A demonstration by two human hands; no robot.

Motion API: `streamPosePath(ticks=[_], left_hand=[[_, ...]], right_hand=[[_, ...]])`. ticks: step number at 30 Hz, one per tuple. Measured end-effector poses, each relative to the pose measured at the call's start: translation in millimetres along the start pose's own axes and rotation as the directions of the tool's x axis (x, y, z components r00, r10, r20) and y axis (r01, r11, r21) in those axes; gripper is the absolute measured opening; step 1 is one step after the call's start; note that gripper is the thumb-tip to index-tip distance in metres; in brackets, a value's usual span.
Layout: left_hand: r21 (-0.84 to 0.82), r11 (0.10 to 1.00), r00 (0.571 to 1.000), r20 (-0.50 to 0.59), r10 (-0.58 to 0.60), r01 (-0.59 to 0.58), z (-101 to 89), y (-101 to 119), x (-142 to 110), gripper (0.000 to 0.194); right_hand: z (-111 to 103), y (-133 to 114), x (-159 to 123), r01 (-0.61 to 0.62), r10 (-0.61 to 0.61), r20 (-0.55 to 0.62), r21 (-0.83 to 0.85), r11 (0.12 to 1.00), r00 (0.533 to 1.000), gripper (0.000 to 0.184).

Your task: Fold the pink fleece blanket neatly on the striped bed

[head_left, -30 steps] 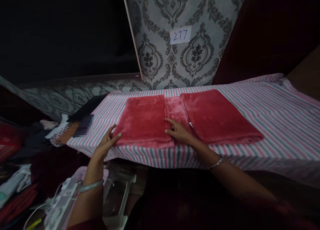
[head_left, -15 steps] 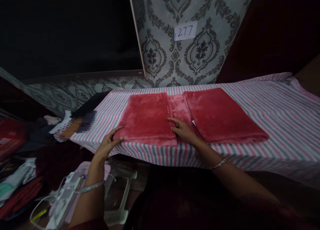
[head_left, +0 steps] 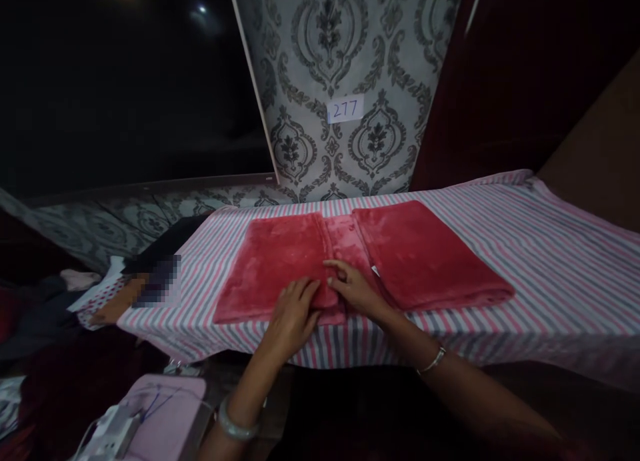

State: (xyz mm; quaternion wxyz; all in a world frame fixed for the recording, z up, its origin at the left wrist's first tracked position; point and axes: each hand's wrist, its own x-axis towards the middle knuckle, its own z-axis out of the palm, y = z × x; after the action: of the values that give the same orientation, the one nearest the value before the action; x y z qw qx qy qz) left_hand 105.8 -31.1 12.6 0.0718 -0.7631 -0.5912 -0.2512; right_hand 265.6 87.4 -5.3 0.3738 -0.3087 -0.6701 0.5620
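Note:
A red plush blanket (head_left: 400,254) lies on a striped table cover (head_left: 550,261), folded in from both sides so two thick flaps meet near the middle. My left hand (head_left: 293,311) rests flat on the near right corner of the left flap (head_left: 270,264), fingers stretched out. My right hand (head_left: 353,287) lies just beside it on the narrow middle strip between the flaps, fingers extended and pressing the cloth. Both hands are close together at the table's near edge.
A patterned grey wall panel with a paper label "277" (head_left: 345,109) stands behind the table. A pink and white sewing machine (head_left: 145,421) sits low at the left. Dark cloth and other items (head_left: 150,261) lie at the table's left end.
My left hand has slid right from the left flap's outer corner to its inner near corner, beside my right hand. The view has shifted, so the table sits lower in the frame.

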Motion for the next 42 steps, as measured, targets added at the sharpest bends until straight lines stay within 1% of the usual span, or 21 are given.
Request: streamPosePath(ticks=[2, 4, 6, 9, 11, 13, 16, 19, 21, 24, 25, 29, 31, 34, 35, 37, 39, 42], left_hand=[[0.032, 0.999, 1.000, -0.017, -0.017, 0.017, 14.2, 3, 6, 0.055], [0.044, 0.999, 0.999, -0.038, 0.003, -0.002, 19.0, 1, 9, 0.047], [0.029, 0.999, 0.996, -0.076, 0.043, -0.041, 15.6, 0, 7, 0.041], [0.005, 0.996, 0.986, -0.137, 0.093, -0.094, 4.3, 2, -1, 0.041], [0.004, 0.993, 0.982, -0.144, 0.120, -0.120, -1.3, 6, -8, 0.040], [0.005, 0.992, 0.983, -0.127, 0.129, -0.129, -2.7, 10, -14, 0.040], [0.020, 0.995, 0.990, -0.098, 0.104, -0.102, 1.7, 15, -20, 0.041], [0.032, 0.998, 0.995, -0.071, 0.064, -0.062, 8.0, 17, -23, 0.042], [0.028, 0.999, 0.995, -0.090, 0.048, -0.046, 11.1, 18, -24, 0.042], [0.030, 0.999, 0.987, -0.163, 0.018, -0.013, 14.5, 21, -23, 0.042], [0.037, 0.999, 0.987, -0.163, 0.012, -0.006, 15.8, 22, -22, 0.042], [0.094, 0.995, 0.997, -0.070, 0.031, -0.024, 21.5, 30, -22, 0.043], [0.102, 0.995, 0.998, -0.065, 0.022, -0.016, 23.4, 34, -24, 0.042], [0.106, 0.994, 0.997, -0.070, 0.025, -0.018, 24.4, 38, -25, 0.051], [0.119, 0.993, 0.997, -0.070, 0.030, -0.021, 24.6, 38, -25, 0.052], [0.156, 0.988, 0.995, -0.090, 0.034, -0.019, 25.5, 37, -22, 0.044], [0.175, 0.984, 0.990, -0.136, 0.045, -0.021, 27.2, 35, -18, 0.038], [0.149, 0.987, 0.971, -0.220, 0.089, -0.057, 30.7, 30, -15, 0.036]], right_hand=[[1, -5, -1, -0.031, 0.030, 0.010, 0.047, 0.998, 0.999, 0.047], [1, -9, -3, -0.065, 0.063, 0.019, 0.101, 0.993, 0.998, 0.046], [2, -13, -7, -0.076, 0.072, 0.031, 0.142, 0.987, 0.997, 0.046], [3, -18, -18, -0.062, 0.049, 0.077, 0.175, 0.983, 0.996, 0.050], [4, -20, -25, -0.070, 0.048, 0.118, 0.196, 0.978, 0.992, 0.053], [4, -19, -31, -0.094, 0.066, 0.139, 0.208, 0.974, 0.988, 0.054], [0, -17, -35, -0.123, 0.100, 0.133, 0.178, 0.976, 0.986, 0.054], [-9, -15, -35, -0.149, 0.134, 0.116, 0.131, 0.980, 0.984, 0.053], [-15, -15, -35, -0.151, 0.141, 0.080, 0.122, 0.981, 0.987, 0.047], [-20, -16, -35, -0.148, 0.145, 0.039, 0.116, 0.982, 0.989, 0.037], [-20, -16, -35, -0.151, 0.149, 0.034, 0.105, 0.983, 0.988, 0.035], [-23, -15, -33, -0.142, 0.141, 0.021, 0.031, 0.989, 0.990, 0.033], [-28, -16, -27, -0.131, 0.131, 0.012, -0.008, 0.991, 0.991, 0.033], [-40, -18, -5, -0.129, 0.130, 0.009, -0.070, 0.989, 0.991, 0.034], [-44, -20, 5, -0.131, 0.133, 0.011, -0.091, 0.987, 0.991, 0.034], [-52, -22, 31, -0.157, 0.160, 0.006, -0.159, 0.975, 0.987, 0.035], [-58, -24, 60, -0.212, 0.214, -0.023, -0.270, 0.939, 0.977, 0.036], [-61, -23, 105, -0.280, 0.266, -0.090, -0.401, 0.872, 0.960, 0.039]])
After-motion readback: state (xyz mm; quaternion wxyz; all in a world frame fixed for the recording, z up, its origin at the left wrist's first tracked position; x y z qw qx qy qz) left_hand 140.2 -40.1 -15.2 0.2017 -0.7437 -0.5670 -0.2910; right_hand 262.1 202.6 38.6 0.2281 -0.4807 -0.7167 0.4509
